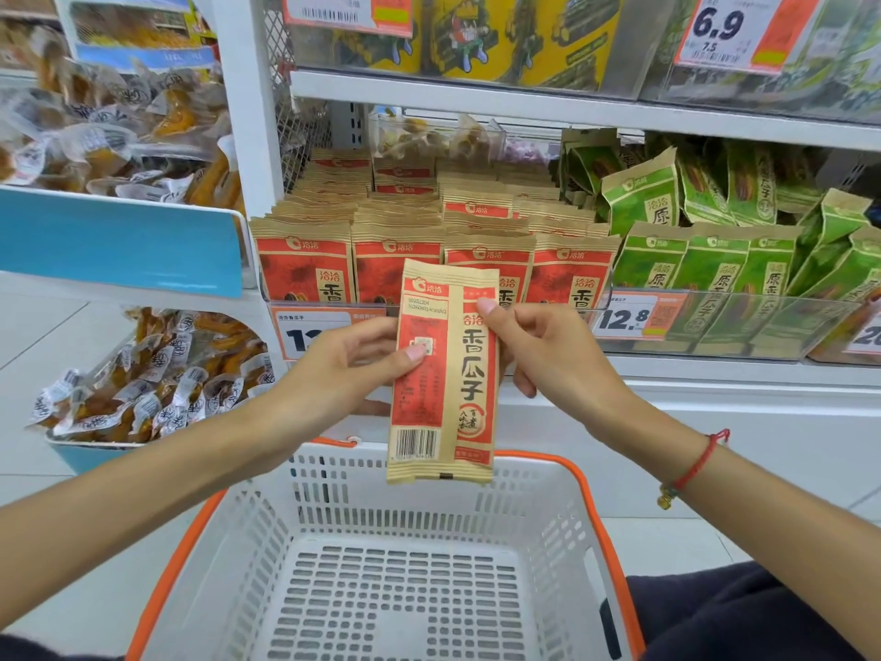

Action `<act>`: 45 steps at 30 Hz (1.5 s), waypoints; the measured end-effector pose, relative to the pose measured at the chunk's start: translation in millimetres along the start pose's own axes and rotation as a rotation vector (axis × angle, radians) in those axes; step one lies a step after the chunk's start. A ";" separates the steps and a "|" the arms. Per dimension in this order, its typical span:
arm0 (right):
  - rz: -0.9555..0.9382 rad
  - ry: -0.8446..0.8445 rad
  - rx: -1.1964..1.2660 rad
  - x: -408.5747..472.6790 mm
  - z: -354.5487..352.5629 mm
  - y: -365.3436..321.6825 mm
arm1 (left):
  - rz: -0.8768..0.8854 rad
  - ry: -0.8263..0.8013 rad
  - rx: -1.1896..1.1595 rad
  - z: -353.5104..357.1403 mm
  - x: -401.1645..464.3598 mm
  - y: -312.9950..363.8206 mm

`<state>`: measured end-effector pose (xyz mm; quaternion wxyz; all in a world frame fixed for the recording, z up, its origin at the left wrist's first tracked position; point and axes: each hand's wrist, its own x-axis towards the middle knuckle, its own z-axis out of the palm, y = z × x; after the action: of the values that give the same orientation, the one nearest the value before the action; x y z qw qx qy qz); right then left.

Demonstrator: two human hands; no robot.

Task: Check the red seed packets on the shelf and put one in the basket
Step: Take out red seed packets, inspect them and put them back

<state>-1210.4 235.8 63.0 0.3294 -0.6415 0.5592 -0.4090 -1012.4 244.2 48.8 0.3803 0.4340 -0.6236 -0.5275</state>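
Note:
I hold one red and tan seed packet (443, 374) upright with both hands, its back side with the barcode facing me. My left hand (348, 369) pinches its left edge, thumb on the front. My right hand (538, 345) grips the right edge, thumb near the top. The packet hangs just above the far rim of a white basket (562, 493) with orange handles, whose inside holds nothing. Behind the packet, rows of the same red seed packets (395, 264) stand in a clear tray on the shelf.
Green seed packets (715, 264) fill the shelf to the right. Price tags (634, 317) hang along the shelf front. On the left, blue-fronted bins (119, 250) hold wrapped snacks. A yellow-packaged product sits on the shelf above. My dark-clothed knee (743, 613) is at lower right.

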 end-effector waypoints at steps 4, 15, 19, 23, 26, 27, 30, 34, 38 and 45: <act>-0.087 0.074 -0.071 -2.9 3.2 2.1 | 0.004 -0.006 -0.027 2.6 -0.5 -2.7; -0.241 -0.053 -0.138 -13.9 8.4 11.1 | 0.052 0.163 -0.140 -3.4 0.7 -2.2; -0.253 -0.082 -0.036 -14.9 4.3 13.0 | 0.062 0.159 -0.145 -4.0 0.6 1.1; -0.263 -0.099 -0.010 -14.8 1.0 13.9 | 0.071 0.152 -0.141 -3.1 0.1 3.3; -0.264 -0.038 0.045 -15.7 -2.2 11.1 | 0.083 0.184 -0.122 -3.3 -0.4 4.4; -0.270 0.005 0.066 -16.0 -2.9 9.8 | 0.094 0.196 -0.116 -3.1 -0.2 5.1; -0.268 0.095 0.032 -17.7 -0.4 9.8 | 0.121 0.199 -0.112 0.5 -1.8 9.5; -0.220 -0.048 -0.104 -24.6 9.5 8.2 | 0.115 0.176 -0.143 9.5 -5.4 11.6; -0.236 -0.173 -0.126 -29.2 11.5 3.9 | 0.104 0.191 -0.116 15.2 -9.9 14.7; -0.035 -0.324 0.129 -14.3 -1.1 5.6 | 0.120 0.185 0.033 19.2 -7.9 14.4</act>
<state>-1214.4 249.0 56.4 0.4483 -0.6864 0.4600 -0.3409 -1029.7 258.9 59.9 0.4601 0.4488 -0.6192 -0.4510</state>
